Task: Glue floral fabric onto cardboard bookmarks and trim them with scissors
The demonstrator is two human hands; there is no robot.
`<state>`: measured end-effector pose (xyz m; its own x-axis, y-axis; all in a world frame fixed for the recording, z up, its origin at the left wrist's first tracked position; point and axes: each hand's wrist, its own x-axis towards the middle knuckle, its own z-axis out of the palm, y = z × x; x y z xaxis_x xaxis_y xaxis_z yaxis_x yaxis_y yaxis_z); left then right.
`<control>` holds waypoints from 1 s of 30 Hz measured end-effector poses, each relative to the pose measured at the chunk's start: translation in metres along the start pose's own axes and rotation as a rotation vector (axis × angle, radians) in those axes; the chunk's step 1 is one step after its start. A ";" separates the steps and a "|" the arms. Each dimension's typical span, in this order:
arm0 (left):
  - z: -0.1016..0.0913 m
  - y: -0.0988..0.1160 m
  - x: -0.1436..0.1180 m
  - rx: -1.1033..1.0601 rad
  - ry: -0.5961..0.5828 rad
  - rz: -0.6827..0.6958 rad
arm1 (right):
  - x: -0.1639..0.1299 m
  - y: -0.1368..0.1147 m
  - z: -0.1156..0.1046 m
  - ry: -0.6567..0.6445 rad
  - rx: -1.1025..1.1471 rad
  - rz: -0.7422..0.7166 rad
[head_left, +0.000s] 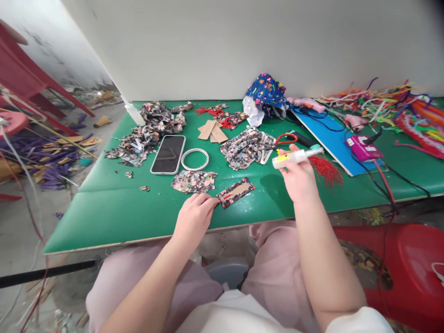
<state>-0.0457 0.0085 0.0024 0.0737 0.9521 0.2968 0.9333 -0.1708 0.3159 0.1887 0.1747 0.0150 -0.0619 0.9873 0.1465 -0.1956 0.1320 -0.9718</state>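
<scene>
Bottle (287, 159) is gripped in my right hand (299, 172) above the table (114, 217), nozzle (314, 151) pointing right. My left hand (194, 212), curled, touches the left end of the strip (236, 193) lying flat near the table's front edge; I cannot tell if it pinches.

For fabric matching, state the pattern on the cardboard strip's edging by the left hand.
The edging is dark with a multicoloured, floral-looking print, seen best in the head view.

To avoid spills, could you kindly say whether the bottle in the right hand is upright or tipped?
Tipped: the bottle lies sideways in the right hand, its nozzle pointing rightward.
</scene>
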 end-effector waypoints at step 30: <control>-0.037 -0.032 -0.006 0.301 0.056 -0.053 | -0.017 0.005 -0.041 0.153 -0.597 -0.301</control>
<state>-0.0893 -0.0009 0.0243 0.0104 0.9409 0.3384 0.9981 -0.0303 0.0536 0.2284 0.1622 -0.0003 0.0579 0.8956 0.4411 0.3935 0.3855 -0.8346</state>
